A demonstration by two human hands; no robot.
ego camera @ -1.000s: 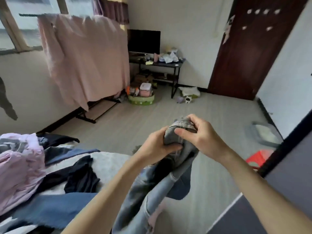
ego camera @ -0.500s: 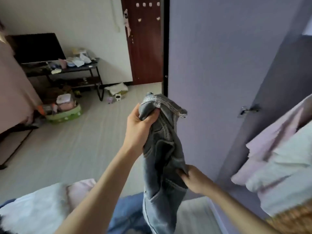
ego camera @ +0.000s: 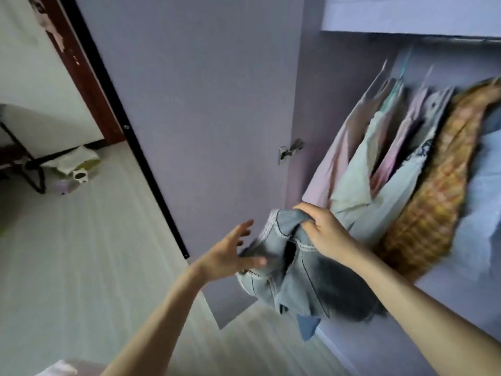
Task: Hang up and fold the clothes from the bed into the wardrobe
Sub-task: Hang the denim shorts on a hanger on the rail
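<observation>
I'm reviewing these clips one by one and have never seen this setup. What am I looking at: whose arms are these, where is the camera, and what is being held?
There is no machine here. The camera sits on a person's head and looks forward and down, so the two bare arms are that person's own. The right hand grips a bunched pair of grey-blue jeans near the waistband. The left hand is open with spread fingers beside the jeans, its thumb at the fabric. Behind them stands an open lilac wardrobe, with its door swung out to the left. Inside, hanging clothes crowd a rail, blurred by motion. A pale floor lies to the left.
</observation>
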